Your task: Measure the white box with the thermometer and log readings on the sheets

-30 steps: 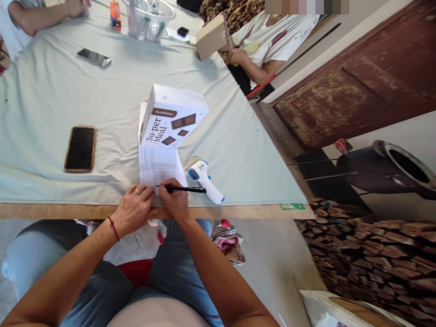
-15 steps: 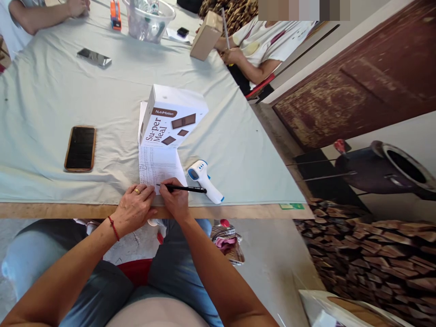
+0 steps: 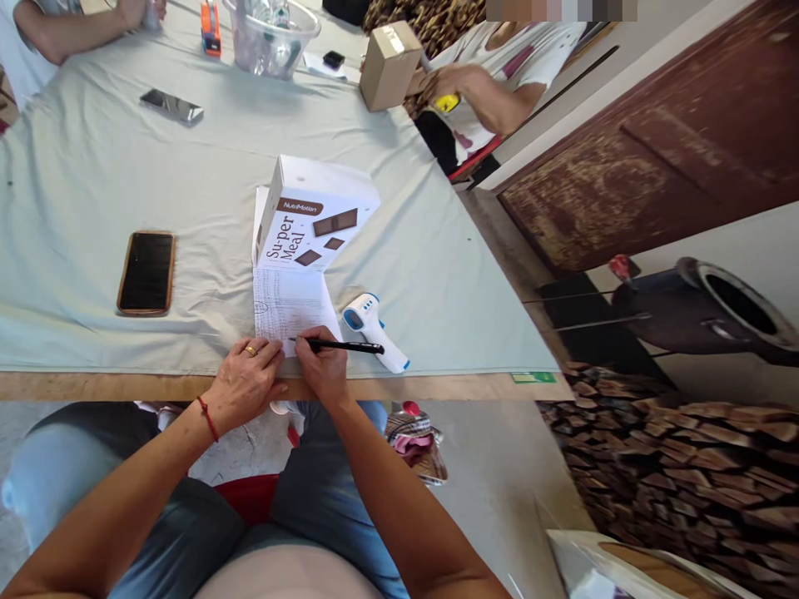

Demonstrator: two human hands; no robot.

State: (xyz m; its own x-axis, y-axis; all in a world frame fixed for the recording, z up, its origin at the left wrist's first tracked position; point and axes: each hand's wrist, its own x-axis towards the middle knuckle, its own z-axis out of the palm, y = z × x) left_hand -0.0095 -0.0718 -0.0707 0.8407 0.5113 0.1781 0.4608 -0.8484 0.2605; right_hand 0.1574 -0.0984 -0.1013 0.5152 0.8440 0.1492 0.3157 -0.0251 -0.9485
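Black pen [image 3: 359, 347] in R hand [image 3: 324, 366], near edge of cloth-covered table [image 3: 212, 170]: thumb & fingers pinch the shaft close to the tip; rear end points R, overlapping in view the handle of a white-and-blue thermometer gun [image 3: 370, 323]. Tip at near part of paper [image 3: 295, 301]; tip–paper contact too small to tell. L hand [image 3: 248, 378], just L of R hand: palm down, fingers extended & side by side, fingertips on near-L corner of paper; gold ring [image 3: 250, 351] on one finger, red bracelet [image 3: 208, 418] at wrist.

Paper flat, w/ rows of marks, densest along L side. White carton [image 3: 334, 187], labelled "NutriMotion" & "Su-per Meal", stands upright on far part of paper. Thermometer gun lies R of paper, just beside it. Phone [image 3: 146, 273], brown rim, dark screen: flat, L of paper, well apart. Phone-like slab [image 3: 171, 106] farther off, also L.

Far side: clear plastic basket [image 3: 250, 51] w/ contents; orange obj. [image 3: 210, 32] just L of it; cardboard box [image 3: 385, 71] far R, near a co-worker's hand [image 3: 450, 81], w/ yellow item [image 3: 447, 103] just below. Second co-worker's hand [image 3: 132, 12] far L. Off table, R: stacked firewood [image 3: 692, 466].
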